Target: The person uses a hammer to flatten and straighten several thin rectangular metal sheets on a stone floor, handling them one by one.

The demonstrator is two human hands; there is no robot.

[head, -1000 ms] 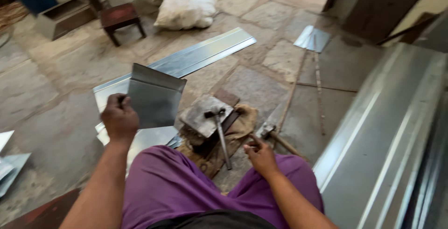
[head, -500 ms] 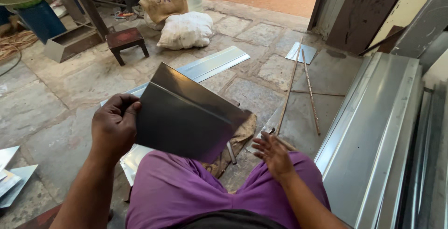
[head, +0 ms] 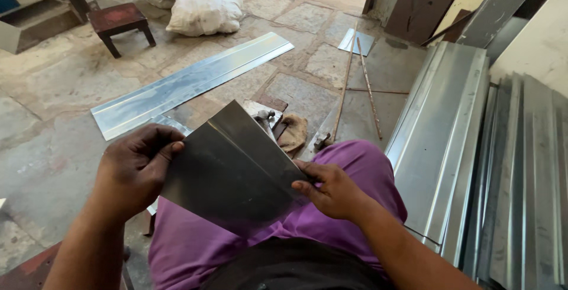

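A dark folded sheet of metal (head: 234, 169) with a crease down its middle is held over my lap in purple trousers. My left hand (head: 133, 169) grips its left edge, thumb on top. At the sheet's right edge, my right hand (head: 332, 190) pinches it between thumb and fingers. Just beyond the sheet, partly hidden by it, a hammer (head: 265, 120) lies on a small metal block beside a brown cloth (head: 293, 133).
A long bright metal strip (head: 189, 83) lies on the stone floor ahead. Folded metal sheets (head: 461, 148) are stacked at the right. Two thin rods (head: 361, 83), a small metal plate (head: 357, 41), a low dark stool (head: 118, 24) and a white sack (head: 204, 9) stand farther off.
My left hand lifted the sheet from the floor pile and brought it over my lap. My right hand left the floor by the hammer and took hold of the sheet's right edge.
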